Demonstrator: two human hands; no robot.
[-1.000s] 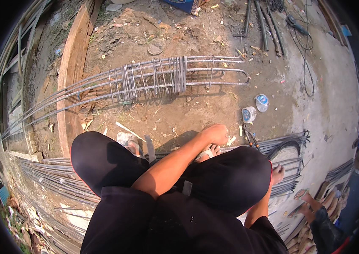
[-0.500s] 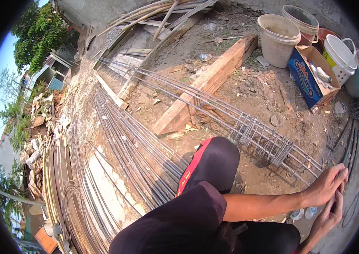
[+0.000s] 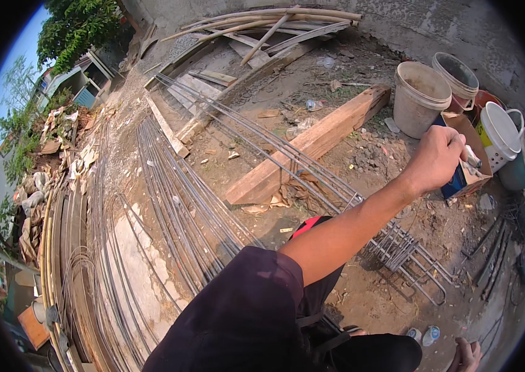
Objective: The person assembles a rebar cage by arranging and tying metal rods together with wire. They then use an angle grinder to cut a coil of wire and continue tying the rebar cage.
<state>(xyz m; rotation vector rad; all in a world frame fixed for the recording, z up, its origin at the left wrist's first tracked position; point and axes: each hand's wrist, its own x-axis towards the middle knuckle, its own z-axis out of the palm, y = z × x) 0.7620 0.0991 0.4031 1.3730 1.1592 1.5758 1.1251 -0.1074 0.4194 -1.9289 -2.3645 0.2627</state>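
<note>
My left hand (image 3: 437,160) is reaching out over the cardboard box (image 3: 452,180) at the right. Its fingers are curled closed; what they hold, if anything, is hidden. Pale items (image 3: 472,159) in the box lie right beside the fingers. Only part of my right hand (image 3: 466,356) shows at the lower right edge, its fingers loosely bent and apart, with nothing visible in them. Below my left forearm lies a rebar cage (image 3: 399,249), its stirrups bunched together around long bars. Those bars rest across a thick wooden beam (image 3: 312,146).
Buckets (image 3: 420,102) stand behind the box, with a white lidded pail (image 3: 499,131) beside them. Long steel rods (image 3: 172,198) lie at the left. Short dark bars (image 3: 495,257) are on the ground at right. Two plastic cups (image 3: 430,335) sit near my knee. Bamboo poles (image 3: 275,22) lie by the wall.
My hands were together at the right and have come apart. The left has moved up and across to the box; the right has dropped toward the lower edge. The view has shifted.
</note>
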